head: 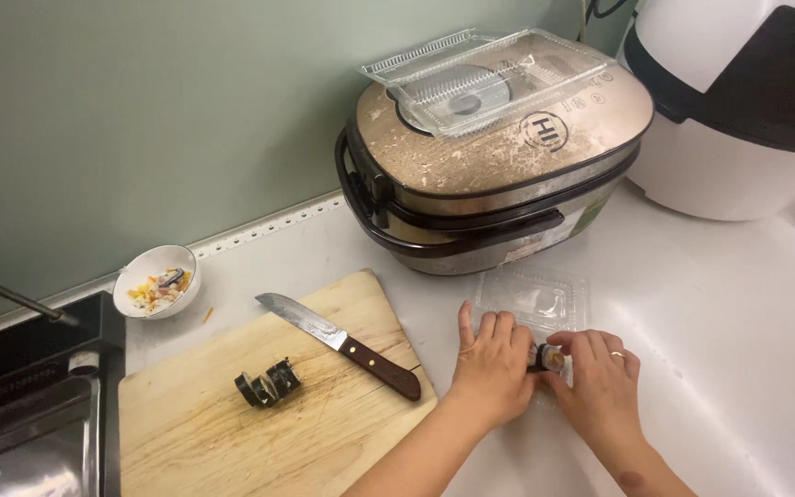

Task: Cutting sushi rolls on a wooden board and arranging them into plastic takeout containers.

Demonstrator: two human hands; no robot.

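Note:
My left hand (490,365) and my right hand (600,379) meet over a clear plastic tray (535,300) on the white counter. Between their fingers sits a seaweed rice roll piece (549,357), dark outside with an orange centre. Both hands touch it, fingers curled around it. On the wooden cutting board (232,405) to the left lie two more dark roll slices (269,382) leaning on each other. A knife (342,343) with a brown handle rests diagonally on the board's upper right part.
A dusty metal multicooker (499,147) stands behind the tray, with a clear plastic lid (485,78) on top. A white appliance (738,101) fills the back right. A small white bowl (155,281) of scraps sits by the wall. A black stove edge (39,387) is at left.

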